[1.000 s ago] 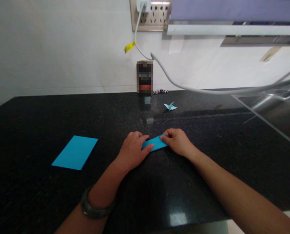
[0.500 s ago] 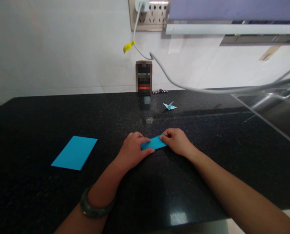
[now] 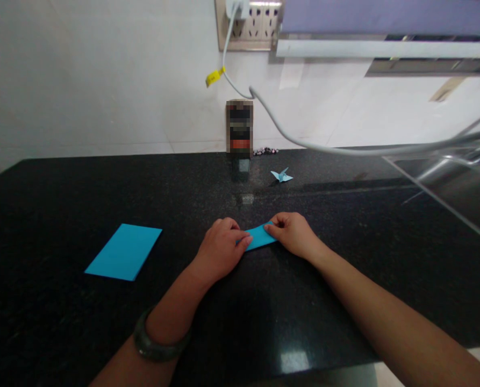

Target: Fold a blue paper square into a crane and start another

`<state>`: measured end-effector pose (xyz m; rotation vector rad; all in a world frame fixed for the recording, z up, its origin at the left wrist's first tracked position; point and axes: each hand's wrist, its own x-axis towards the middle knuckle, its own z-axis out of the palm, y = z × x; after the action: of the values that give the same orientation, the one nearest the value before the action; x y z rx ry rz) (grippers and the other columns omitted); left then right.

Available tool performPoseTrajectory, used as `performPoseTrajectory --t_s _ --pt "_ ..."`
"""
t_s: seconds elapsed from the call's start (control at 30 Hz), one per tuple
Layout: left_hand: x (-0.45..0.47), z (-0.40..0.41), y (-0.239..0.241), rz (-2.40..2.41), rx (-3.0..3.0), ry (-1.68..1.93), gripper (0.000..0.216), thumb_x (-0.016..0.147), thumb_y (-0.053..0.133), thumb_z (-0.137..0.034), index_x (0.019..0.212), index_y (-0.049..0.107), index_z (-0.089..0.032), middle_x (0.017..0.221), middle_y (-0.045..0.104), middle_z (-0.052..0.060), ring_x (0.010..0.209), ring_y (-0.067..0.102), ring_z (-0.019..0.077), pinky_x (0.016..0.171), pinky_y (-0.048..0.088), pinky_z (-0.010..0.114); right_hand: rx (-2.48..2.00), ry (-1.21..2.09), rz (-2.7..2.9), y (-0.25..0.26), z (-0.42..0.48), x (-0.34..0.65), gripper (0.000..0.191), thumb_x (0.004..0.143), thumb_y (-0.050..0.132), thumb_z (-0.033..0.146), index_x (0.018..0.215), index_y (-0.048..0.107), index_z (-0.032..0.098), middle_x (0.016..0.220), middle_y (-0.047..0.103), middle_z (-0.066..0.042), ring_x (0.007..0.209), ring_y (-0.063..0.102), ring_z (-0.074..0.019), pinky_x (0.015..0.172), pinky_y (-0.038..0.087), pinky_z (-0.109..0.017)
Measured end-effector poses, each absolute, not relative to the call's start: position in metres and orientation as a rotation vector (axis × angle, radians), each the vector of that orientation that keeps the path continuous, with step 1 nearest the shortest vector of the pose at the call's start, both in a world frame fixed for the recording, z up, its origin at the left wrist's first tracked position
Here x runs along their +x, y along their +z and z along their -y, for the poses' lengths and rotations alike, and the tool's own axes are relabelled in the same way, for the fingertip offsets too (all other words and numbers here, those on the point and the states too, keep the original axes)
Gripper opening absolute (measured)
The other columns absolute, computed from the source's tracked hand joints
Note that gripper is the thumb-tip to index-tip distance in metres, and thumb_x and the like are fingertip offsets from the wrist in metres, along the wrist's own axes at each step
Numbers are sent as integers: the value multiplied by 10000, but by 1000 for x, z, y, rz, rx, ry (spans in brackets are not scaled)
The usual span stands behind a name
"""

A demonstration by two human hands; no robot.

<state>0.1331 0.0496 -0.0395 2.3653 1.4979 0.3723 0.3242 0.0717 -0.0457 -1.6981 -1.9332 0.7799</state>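
A narrow folded strip of blue paper lies on the black countertop between my hands. My left hand is closed on its left end, with thumb and fingers drawn together there. At the right end, my right hand pinches the paper, thumb on top and fingers behind the edge. Part of the strip is hidden under both hands. To the left lies a flat stack of blue paper, apart from my hands. Beyond the strip sits a small light-blue folded paper crane.
A phone-like object, its front blurred, leans upright against the wall, a beaded strap beside it. A grey cable runs from the wall socket across to the right. At the right edge is a metal sink.
My left thumb has moved up toward the fingers, closing the gap between them over the paper's left end. My right hand keeps its pinch in the same place.
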Motion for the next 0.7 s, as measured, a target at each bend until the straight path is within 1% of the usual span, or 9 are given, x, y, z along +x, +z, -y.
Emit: performPoseTrajectory --t_s 0.07,0.2,0.3,0.33,0.4,0.43,0.53,0.6,0.7 --pt "134 -50 -40 -1513 2359 373 279 839 481 -334 968 696 -210 924 575 66 886 499 202 808 418 354 -1714 766 1937 -45 -71 324 178 739 556 260 612 602 144 569 565 -2 541 490 -106 515 345 -214" --pt "134 -51 -41 -1534 2347 384 256 797 547 -319 979 691 -211 933 576 63 893 499 209 809 424 354 -1753 746 1944 -44 -71 326 199 747 566 304 640 620 144 587 578 -8 548 508 -114 521 361 -219" --pt "134 -50 -42 -1542 2341 395 253 795 547 -314 973 692 -210 929 577 63 887 501 210 804 426 358 -1731 531 1973 -35 -67 332 265 751 577 379 827 660 140 719 612 -42 644 553 -145 595 407 -240" --pt "134 -50 -42 -1544 2339 399 252 798 542 -314 970 693 -210 927 577 63 887 501 210 804 426 358 -1703 383 2005 -29 -64 334 298 765 563 373 934 655 144 810 615 -64 717 565 -161 651 421 -255" --pt "134 -50 -42 -1541 2342 406 251 808 525 -314 963 694 -211 924 578 62 888 502 207 807 427 357 -1676 250 2102 -17 -56 334 275 829 474 313 990 650 176 879 614 -75 785 576 -169 705 424 -265" --pt "135 -50 -43 -1540 2346 409 251 812 519 -313 958 695 -212 921 578 61 886 503 205 808 427 357 -1643 280 2201 -11 -50 332 269 849 433 274 983 651 191 874 624 -63 788 587 -161 710 425 -256" --pt "135 -50 -43 -1544 2353 416 240 811 522 -307 949 696 -216 915 578 58 886 505 201 810 428 353 -1564 402 2545 -1 -34 321 257 840 412 209 944 647 211 880 666 -46 805 623 -170 708 432 -254" --pt "135 -50 -44 -1547 2358 414 231 803 536 -302 943 697 -213 917 579 60 889 507 201 808 430 351 -1592 375 2704 -2 -26 312 273 844 397 221 1006 618 212 857 681 -60 770 642 -203 668 441 -285" --pt "135 -51 -43 -1546 2363 401 226 798 544 -281 947 696 -205 925 580 66 893 510 203 806 430 350 -1574 335 2822 -9 -19 302 375 852 380 226 1210 488 217 843 691 -75 725 655 -226 619 448 -306"
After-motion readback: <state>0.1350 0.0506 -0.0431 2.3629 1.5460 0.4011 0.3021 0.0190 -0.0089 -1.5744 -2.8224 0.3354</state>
